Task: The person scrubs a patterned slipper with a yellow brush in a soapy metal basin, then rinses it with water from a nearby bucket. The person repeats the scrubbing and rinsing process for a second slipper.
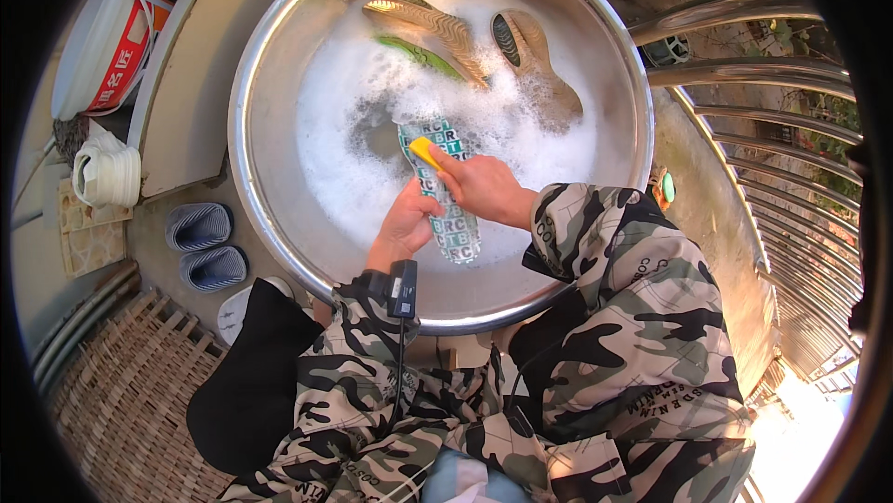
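Note:
A large round metal basin holds sudsy water. My left hand grips the edge of a shoe insole with a green, white and black letter pattern, tilted over the foam. In my right hand is a yellow brush or block, pressed on the insole's upper half. Farther up in the basin, a tan shoe with a wavy pattern and a second tan shoe lie partly in the suds. A green item, perhaps another insole, shows beside the first shoe.
Striped slippers stand on the floor left of the basin, near a white shoe and a white bucket. A woven mat lies at the lower left. Metal railings run along the right.

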`<state>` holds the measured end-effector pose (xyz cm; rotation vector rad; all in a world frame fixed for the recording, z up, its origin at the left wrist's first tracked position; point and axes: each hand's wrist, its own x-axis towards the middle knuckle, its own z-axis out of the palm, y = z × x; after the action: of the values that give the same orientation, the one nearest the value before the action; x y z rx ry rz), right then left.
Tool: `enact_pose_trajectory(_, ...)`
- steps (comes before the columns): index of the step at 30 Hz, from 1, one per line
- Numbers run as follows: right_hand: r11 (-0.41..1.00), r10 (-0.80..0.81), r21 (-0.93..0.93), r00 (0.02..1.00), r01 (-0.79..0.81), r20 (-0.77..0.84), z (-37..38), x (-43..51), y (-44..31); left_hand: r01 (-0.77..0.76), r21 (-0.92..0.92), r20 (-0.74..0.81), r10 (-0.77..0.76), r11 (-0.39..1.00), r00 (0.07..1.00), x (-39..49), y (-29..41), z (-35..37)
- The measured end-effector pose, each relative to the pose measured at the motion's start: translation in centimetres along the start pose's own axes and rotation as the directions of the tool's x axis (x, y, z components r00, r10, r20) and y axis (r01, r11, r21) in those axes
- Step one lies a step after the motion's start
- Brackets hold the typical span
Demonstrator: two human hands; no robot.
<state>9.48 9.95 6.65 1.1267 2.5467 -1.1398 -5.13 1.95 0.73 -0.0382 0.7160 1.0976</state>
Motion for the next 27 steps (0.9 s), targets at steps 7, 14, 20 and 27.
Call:
enact_pose_trajectory(7,0.996,-0.069,0.059,0.996,0.066,0.061,0.2,-1.5,-0.4,0.033,0.072,-0.048,-0.029,0.997,0.998,-1.2,0.7,0.6)
enact_pose_trajectory(14,0.996,0.037,0.084,0.986,-0.024,-0.165,1.8,-1.5,-0.1,0.074,0.188,-0.082,-0.059,0.979,0.995,-2.3,1.5,1.5)
enact_pose_trajectory(20,0.997,-0.033,0.05,0.946,0.052,-0.321,2.3,-0.1,-0.4,0.09,0.26,-0.154,-0.05,0.961,0.987,-3.6,1.6,2.3)
enact_pose_trajectory(27,0.984,-0.115,0.124,0.985,0.131,-0.125,1.6,-1.0,-2.7,-0.02,0.196,-0.127,0.046,0.98,0.991,-4.2,2.9,2.8)
